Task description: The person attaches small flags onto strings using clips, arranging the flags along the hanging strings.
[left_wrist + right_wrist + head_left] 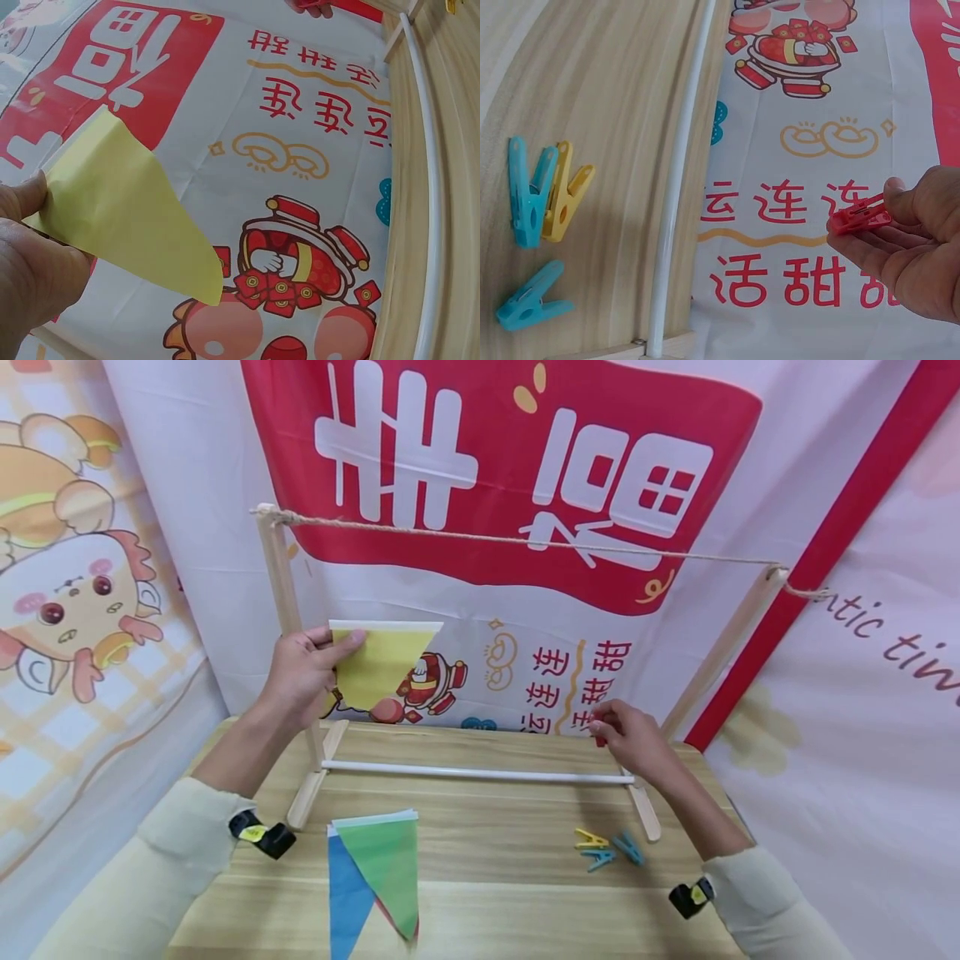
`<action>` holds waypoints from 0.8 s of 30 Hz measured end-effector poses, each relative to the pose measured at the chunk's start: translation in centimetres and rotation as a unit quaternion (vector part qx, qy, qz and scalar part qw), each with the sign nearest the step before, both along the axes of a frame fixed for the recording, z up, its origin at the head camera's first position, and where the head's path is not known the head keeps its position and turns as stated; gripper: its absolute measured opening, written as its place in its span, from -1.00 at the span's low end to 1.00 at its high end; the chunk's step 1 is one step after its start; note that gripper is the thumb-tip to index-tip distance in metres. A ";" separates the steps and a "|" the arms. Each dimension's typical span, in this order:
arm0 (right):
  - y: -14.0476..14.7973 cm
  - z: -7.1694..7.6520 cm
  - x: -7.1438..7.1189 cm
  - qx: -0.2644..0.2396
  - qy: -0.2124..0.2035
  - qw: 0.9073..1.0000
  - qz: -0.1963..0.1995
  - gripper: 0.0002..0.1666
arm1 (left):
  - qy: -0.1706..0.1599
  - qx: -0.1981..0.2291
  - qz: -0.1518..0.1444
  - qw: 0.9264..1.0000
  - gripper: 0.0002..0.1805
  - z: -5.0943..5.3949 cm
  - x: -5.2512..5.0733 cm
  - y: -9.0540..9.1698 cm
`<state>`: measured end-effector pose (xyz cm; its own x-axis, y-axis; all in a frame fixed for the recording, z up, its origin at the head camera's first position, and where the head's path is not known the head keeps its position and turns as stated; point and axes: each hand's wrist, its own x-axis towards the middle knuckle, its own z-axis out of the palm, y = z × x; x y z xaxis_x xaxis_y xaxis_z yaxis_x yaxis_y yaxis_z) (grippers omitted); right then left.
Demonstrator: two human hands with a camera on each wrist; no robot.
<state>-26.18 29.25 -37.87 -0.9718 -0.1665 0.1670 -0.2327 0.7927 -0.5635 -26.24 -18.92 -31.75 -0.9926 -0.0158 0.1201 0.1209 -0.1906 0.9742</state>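
Note:
My left hand (pixel 302 675) pinches a yellow pennant flag (pixel 382 660) by its white-edged top corner, near the left post of a wooden frame. In the left wrist view the flag (pixel 127 202) hangs off to one side, thumb on its near face. My right hand (pixel 630 737) holds a red clothespin (pixel 859 216) between thumb and fingers, above the table by the right post. Overhead, a twine line (pixel 480 537) runs between the two post tops, apart from both hands.
Green (pixel 390 860) and blue (pixel 347 885) pennants overlap on the wooden table (pixel 495 852), a red edge peeking out beneath. Yellow (pixel 591 838) and blue clothespins (pixel 628 847) lie at the right. A white rod (pixel 480 772) joins the feet of the frame (pixel 281 577). Printed cloth hangs behind.

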 end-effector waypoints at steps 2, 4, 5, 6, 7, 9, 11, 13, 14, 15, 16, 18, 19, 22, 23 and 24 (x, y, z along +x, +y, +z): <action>0.0 0.2 0.0 0.000 0.003 1.000 0.004 -0.63 | 0.002 0.005 0.000 1.000 -0.71 0.3 0.0 0.1; -0.1 0.3 -0.1 -0.002 0.003 1.000 0.004 -0.63 | 0.004 0.009 0.002 1.000 -0.71 0.5 -0.1 0.2; -0.1 0.4 -0.1 -0.001 0.006 1.000 0.004 -0.62 | 0.005 0.014 0.003 1.000 -0.71 0.6 -0.1 0.2; -0.2 0.5 -0.1 0.000 0.008 1.000 0.004 -0.62 | 0.006 0.017 0.004 1.000 -0.72 0.7 -0.1 0.2; -0.2 0.6 -0.1 0.000 0.008 1.000 0.004 -0.62 | 0.006 0.021 0.005 1.000 -0.73 0.8 -0.1 0.2; -0.3 0.8 -0.1 0.002 0.014 1.000 0.005 -0.61 | 0.008 0.026 0.005 1.000 -0.76 1.0 -0.2 0.2; -0.4 1.0 -0.1 0.003 0.018 1.000 0.005 -0.60 | 0.008 0.030 0.003 1.000 -0.77 1.2 -0.2 0.2; -0.5 1.2 -0.1 0.004 0.021 1.000 0.005 -0.59 | 0.008 0.033 0.001 0.999 -0.77 1.3 -0.2 0.1; -0.6 1.3 -0.1 0.004 0.021 1.000 0.006 -0.59 | 0.009 0.033 0.001 0.999 -0.77 1.4 -0.2 0.1; -0.6 1.5 -0.1 0.003 0.020 1.000 0.006 -0.59 | 0.008 0.035 0.002 0.999 -0.78 1.4 -0.2 0.0; -0.6 1.6 0.0 0.002 0.019 1.000 0.007 -0.58 | 0.008 0.036 0.002 0.999 -0.78 1.4 -0.2 0.0; -0.7 1.9 0.0 0.004 0.019 1.000 0.009 -0.58 | 0.008 0.040 0.002 0.999 -0.79 1.5 -0.3 -0.1; -0.6 2.1 0.0 0.004 0.020 1.000 0.011 -0.58 | 0.009 0.042 0.002 0.999 -0.79 1.5 -0.3 -0.1; -0.6 2.7 0.1 0.005 0.025 1.000 0.018 -0.59 | 0.013 0.046 0.002 0.999 -0.80 1.9 -0.3 -0.1; -0.5 2.9 0.1 0.006 0.025 0.999 0.020 -0.59 | 0.016 0.048 0.001 0.999 -0.79 2.0 -0.3 -0.1; -0.5 3.1 0.1 0.006 0.026 0.999 0.022 -0.59 | 0.019 0.051 0.000 0.999 -0.79 2.1 -0.3 -0.1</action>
<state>-26.06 28.77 -34.80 -0.9537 -0.2110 0.2143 -0.2956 0.7882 -0.5398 -26.54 -19.03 -29.64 -0.9875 -0.0303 0.1545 0.1566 -0.2876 0.9449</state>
